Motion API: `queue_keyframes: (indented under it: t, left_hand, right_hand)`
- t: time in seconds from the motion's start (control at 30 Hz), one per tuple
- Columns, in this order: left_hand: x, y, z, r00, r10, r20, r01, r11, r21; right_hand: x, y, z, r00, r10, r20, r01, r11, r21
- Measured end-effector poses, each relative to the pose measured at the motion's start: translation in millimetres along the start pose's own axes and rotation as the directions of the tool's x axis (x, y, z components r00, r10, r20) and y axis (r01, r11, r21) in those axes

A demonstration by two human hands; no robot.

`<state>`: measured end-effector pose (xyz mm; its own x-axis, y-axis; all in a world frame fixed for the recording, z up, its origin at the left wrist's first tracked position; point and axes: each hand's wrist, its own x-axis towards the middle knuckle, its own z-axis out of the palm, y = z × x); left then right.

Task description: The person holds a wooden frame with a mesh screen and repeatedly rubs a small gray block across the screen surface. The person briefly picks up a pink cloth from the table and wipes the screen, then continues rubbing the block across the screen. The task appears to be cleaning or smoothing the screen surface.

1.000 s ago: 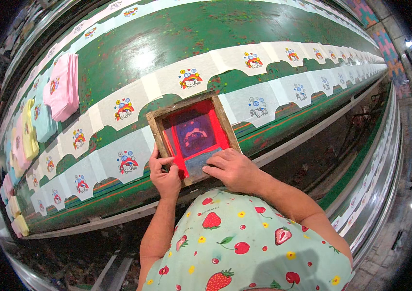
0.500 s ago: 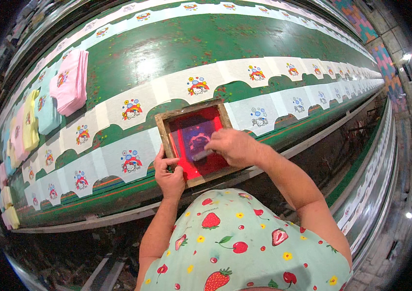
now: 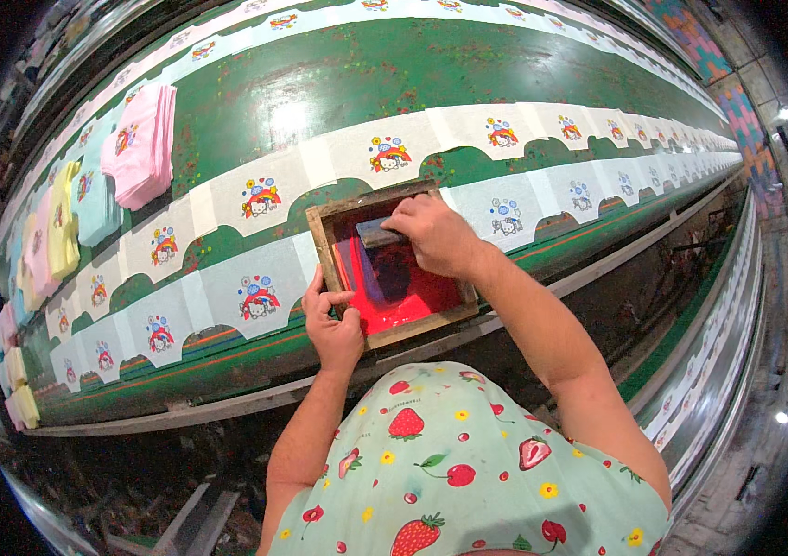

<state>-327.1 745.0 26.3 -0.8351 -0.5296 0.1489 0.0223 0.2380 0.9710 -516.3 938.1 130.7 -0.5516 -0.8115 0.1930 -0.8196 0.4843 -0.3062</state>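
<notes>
A wooden-framed printing screen [image 3: 324, 243] lies over the near row of pale fabric pieces, with wet red ink [image 3: 431, 295] spread across its inside. My left hand [image 3: 334, 324] grips the left side of the frame, thumb and fingers bent around the wood. Inside the screen, my right hand [image 3: 440, 233] holds a squeegee [image 3: 375, 233] near the far edge, fingers closed on its top. A darker patch of mesh shows below the blade. Left of the frame lies a light fabric piece [image 3: 258, 298] with a red, blue and black cartoon print.
A long green table [image 3: 366, 74] carries rows of printed fabric pieces, overlapping edge to edge. Folded pink pieces [image 3: 142, 153] are stacked at the left, beside blue and yellow stacks [image 3: 62, 222]. Right of the screen, a piece [image 3: 506, 218] bears blue and black print without red.
My right hand has drawn the squeegee from the middle of the screen to its far edge. My left hand stays on the frame. The whole view has shifted slightly.
</notes>
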Motion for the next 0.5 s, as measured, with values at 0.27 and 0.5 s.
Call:
queue_keyframes:
  t: [0.27, 0.5]
  left_hand:
    - [0.7, 3.2, 1.2, 0.999, 0.038, -0.005, -0.038, 0.999, 0.009]
    - [2.0, 3.2, 1.5, 1.0, 0.01, -0.008, -0.01, 1.0, 0.001]
  right_hand:
    - [-64.6, -57.1, 11.3, 0.997, -0.038, -0.06, 0.038, 0.999, -0.014]
    - [-103.4, -91.0, 7.7, 1.0, 0.02, 0.017, -0.021, 0.999, 0.036]
